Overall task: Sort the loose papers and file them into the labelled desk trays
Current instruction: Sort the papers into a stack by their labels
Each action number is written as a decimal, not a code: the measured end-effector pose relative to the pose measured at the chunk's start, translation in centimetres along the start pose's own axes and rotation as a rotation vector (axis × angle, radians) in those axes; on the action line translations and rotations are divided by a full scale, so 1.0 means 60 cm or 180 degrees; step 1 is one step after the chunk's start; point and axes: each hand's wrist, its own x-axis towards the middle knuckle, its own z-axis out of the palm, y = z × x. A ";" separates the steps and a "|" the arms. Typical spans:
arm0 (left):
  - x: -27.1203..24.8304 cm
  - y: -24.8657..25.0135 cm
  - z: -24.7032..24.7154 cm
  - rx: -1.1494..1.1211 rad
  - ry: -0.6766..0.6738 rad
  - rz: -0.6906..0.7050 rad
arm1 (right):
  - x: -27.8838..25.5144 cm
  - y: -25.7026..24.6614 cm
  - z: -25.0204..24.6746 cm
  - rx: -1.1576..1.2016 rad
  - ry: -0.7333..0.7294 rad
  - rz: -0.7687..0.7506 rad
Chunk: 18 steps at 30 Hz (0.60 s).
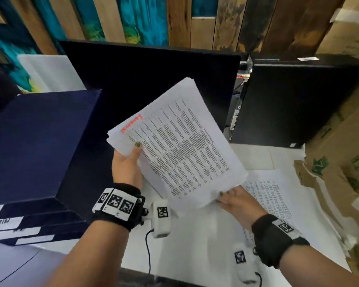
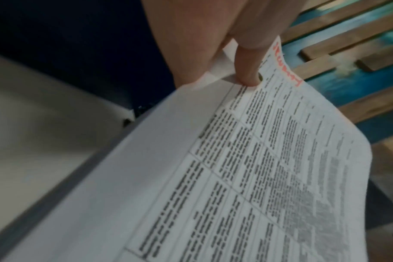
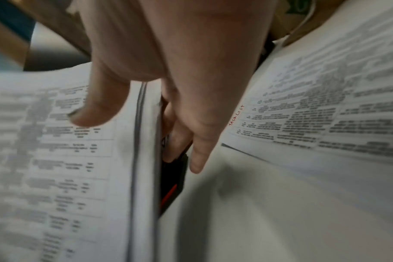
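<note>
I hold a stack of printed papers [image 1: 178,146] tilted above the white desk [image 1: 195,245], red handwriting at its top left corner. My left hand [image 1: 126,162] grips the stack's upper left edge, thumb [image 2: 247,70] pressed on the top sheet [image 2: 236,177]. My right hand [image 1: 234,198] pinches the lower right corner, with the thumb [image 3: 96,106] on top of the stack [image 3: 56,159] and fingers [image 3: 175,141] beneath. Stacked dark blue trays [image 1: 35,141] with white labels [image 1: 4,222] stand to the left. Another printed sheet [image 1: 274,195] lies flat on the desk; its red heading [image 3: 236,115] reads "TASK LIST".
A black monitor [image 1: 153,79] stands behind the papers and a black computer case [image 1: 294,100] to its right. Cardboard boxes [image 1: 340,152] crowd the desk's right edge. A painted wood-plank wall runs along the back.
</note>
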 end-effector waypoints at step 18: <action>-0.064 -0.102 -0.056 0.1778 -0.0815 -0.0652 | -0.064 -0.057 -0.008 -0.1316 0.1317 -0.0821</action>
